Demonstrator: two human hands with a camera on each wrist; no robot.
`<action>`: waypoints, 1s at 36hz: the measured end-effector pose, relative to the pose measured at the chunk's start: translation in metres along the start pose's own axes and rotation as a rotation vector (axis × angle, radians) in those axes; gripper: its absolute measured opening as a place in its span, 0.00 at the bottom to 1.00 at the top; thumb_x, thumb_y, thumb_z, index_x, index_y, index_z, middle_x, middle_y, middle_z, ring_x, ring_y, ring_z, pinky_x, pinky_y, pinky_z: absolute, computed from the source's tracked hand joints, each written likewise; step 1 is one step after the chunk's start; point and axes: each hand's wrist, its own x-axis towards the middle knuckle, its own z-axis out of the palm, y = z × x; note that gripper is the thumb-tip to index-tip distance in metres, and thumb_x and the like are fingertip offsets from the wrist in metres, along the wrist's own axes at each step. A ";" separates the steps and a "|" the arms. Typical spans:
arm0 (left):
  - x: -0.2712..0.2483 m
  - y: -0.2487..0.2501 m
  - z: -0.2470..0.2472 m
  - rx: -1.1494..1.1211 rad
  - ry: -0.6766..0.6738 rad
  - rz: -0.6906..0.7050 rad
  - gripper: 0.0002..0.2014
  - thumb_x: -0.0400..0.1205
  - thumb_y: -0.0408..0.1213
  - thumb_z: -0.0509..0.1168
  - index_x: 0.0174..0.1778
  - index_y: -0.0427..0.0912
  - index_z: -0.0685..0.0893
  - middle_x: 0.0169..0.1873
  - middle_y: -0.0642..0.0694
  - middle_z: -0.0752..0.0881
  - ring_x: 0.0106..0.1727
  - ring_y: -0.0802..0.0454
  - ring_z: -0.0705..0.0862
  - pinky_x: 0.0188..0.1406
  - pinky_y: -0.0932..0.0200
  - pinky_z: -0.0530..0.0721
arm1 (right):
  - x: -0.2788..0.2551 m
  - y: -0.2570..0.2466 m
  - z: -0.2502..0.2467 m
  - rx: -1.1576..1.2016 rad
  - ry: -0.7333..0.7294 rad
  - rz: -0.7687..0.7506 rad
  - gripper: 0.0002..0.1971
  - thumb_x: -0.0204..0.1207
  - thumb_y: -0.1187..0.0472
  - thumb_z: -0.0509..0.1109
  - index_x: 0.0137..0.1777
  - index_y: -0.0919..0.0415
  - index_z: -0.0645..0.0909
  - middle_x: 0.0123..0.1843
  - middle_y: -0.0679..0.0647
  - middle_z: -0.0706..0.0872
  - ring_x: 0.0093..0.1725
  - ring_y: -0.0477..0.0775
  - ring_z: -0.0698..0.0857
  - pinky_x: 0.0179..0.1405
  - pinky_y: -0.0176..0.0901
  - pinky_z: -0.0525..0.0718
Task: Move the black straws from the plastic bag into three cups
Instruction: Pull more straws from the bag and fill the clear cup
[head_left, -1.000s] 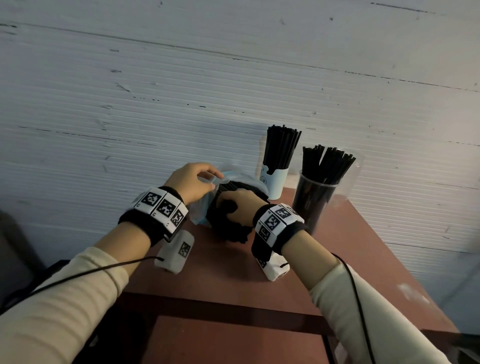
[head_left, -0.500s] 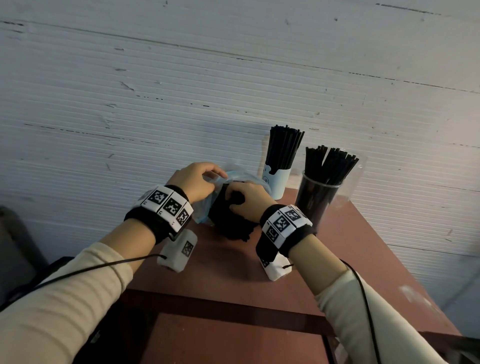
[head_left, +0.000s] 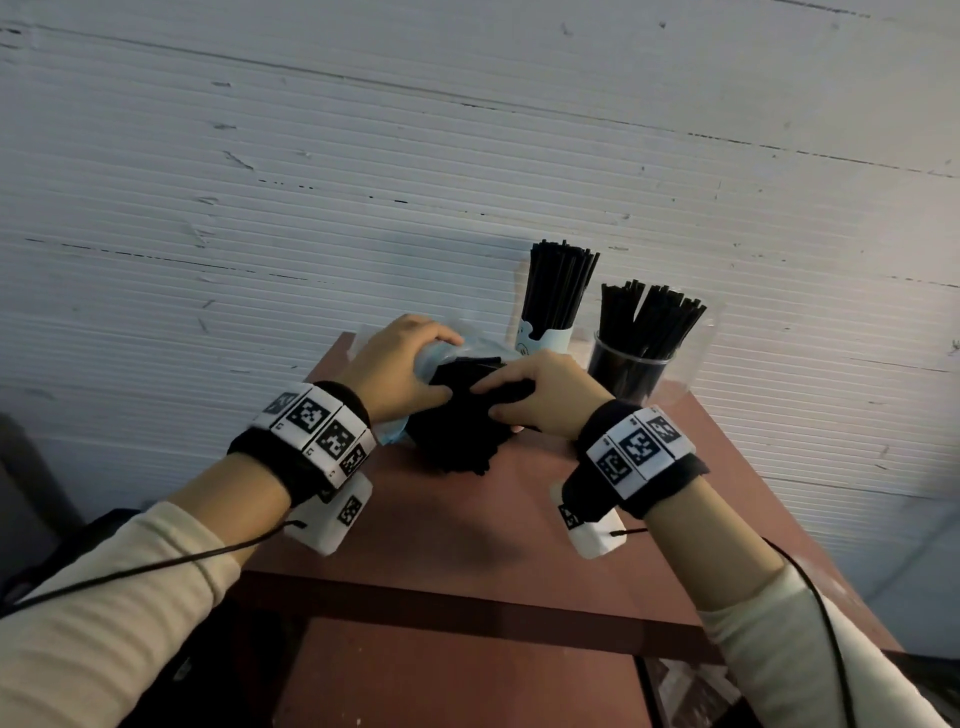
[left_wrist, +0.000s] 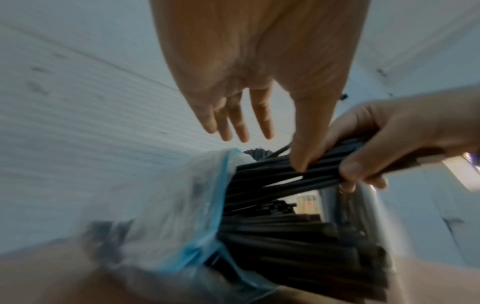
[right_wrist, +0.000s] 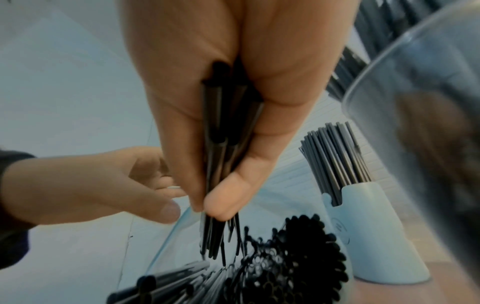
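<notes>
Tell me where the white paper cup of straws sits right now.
In the head view the white paper cup stands at the table's far edge by the wall, left of the clear cup and just behind the plastic bag.

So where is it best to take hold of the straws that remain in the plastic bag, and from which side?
Grip them near their exposed ends, coming from the bag's open mouth on the person's side. The straws lie along the bag and only those ends stick out.
</notes>
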 end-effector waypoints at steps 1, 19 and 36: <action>-0.001 0.007 0.001 0.009 -0.033 0.031 0.29 0.70 0.38 0.79 0.68 0.50 0.81 0.67 0.49 0.77 0.69 0.54 0.74 0.65 0.62 0.69 | -0.006 0.000 -0.004 0.001 -0.005 -0.004 0.17 0.72 0.63 0.76 0.59 0.46 0.88 0.54 0.45 0.90 0.49 0.42 0.86 0.55 0.31 0.81; 0.018 0.094 0.045 0.302 -0.129 0.224 0.07 0.82 0.45 0.64 0.46 0.46 0.83 0.34 0.54 0.83 0.45 0.48 0.86 0.37 0.65 0.66 | -0.078 0.013 -0.059 -0.016 0.105 -0.158 0.19 0.73 0.60 0.76 0.62 0.43 0.86 0.50 0.35 0.87 0.48 0.33 0.84 0.52 0.24 0.78; 0.024 0.139 0.070 -0.785 -0.134 0.001 0.13 0.83 0.40 0.67 0.33 0.41 0.81 0.25 0.48 0.81 0.31 0.52 0.81 0.40 0.62 0.81 | -0.076 -0.021 -0.092 0.141 0.561 -0.402 0.25 0.77 0.67 0.66 0.74 0.55 0.74 0.68 0.41 0.77 0.68 0.42 0.77 0.70 0.49 0.78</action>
